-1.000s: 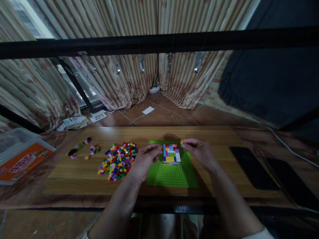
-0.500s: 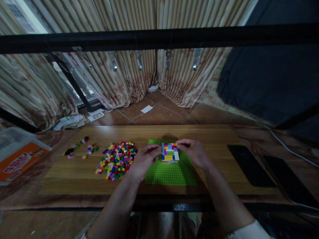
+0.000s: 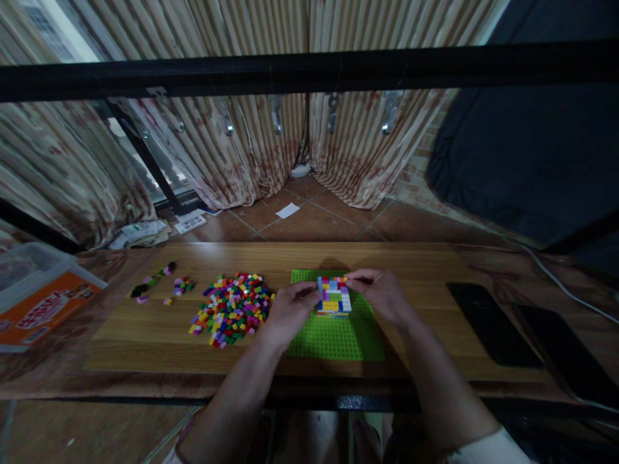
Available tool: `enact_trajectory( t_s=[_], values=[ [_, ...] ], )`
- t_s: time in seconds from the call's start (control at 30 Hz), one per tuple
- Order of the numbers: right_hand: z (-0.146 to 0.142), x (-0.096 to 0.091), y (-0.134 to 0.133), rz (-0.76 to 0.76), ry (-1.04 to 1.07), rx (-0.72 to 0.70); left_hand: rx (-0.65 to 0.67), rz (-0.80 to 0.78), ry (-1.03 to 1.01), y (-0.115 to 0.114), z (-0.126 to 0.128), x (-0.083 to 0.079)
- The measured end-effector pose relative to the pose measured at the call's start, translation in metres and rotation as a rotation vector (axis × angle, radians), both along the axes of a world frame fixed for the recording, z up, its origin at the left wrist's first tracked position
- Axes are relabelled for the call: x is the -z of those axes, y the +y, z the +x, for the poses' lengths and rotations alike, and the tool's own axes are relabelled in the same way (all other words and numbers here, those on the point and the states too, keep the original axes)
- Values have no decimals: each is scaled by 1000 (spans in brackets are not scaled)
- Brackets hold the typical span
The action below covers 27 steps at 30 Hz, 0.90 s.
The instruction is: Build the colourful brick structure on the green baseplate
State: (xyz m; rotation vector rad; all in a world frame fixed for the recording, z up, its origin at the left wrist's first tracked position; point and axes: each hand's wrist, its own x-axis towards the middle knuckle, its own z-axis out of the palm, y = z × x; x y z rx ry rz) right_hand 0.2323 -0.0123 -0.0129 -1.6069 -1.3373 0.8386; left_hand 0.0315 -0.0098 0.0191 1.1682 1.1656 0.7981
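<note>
A small hollow block structure of coloured toy building bricks [image 3: 333,306] stands on the green studded baseplate [image 3: 338,345] in the head view. My left hand [image 3: 290,312] is at the structure's left side, its thumb and fingers closed together against the edge. On the other side, my right hand [image 3: 384,295] pinches at the far right corner, beside red and orange bricks. The fingertips cover small parts of both edges. Left of the baseplate lies a loose pile of mixed bricks [image 3: 235,308], near my left forearm.
The wooden board [image 3: 416,264] bears a few dark, green and pink bricks [image 3: 155,280] at far left. A clear box with an orange label [image 3: 46,306] stands beyond its left end. Two dark flat devices [image 3: 491,322] lie at right. A black bar [image 3: 309,72] crosses ahead, before striped curtains.
The view has shifted slightly, so the scene sits a little further right. Both hands stay at the brick structure, with only slight finger movement.
</note>
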Motion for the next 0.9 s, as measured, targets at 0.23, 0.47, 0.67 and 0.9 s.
enact_trajectory(
  t_s=[0.23,0.47,0.67,0.9],
  values=[
    [2,-5,2,-5,-45,-59,12,24,43,-2,1,4],
    [3,-5,1,-13,3,-123,37,48,59,-2,1,3],
    [11,-1,-4,-29,80,-177,100,112,155,3,-6,7],
    [30,4,-3,22,-41,-8,40,390,493,34,-55,14]
  ],
)
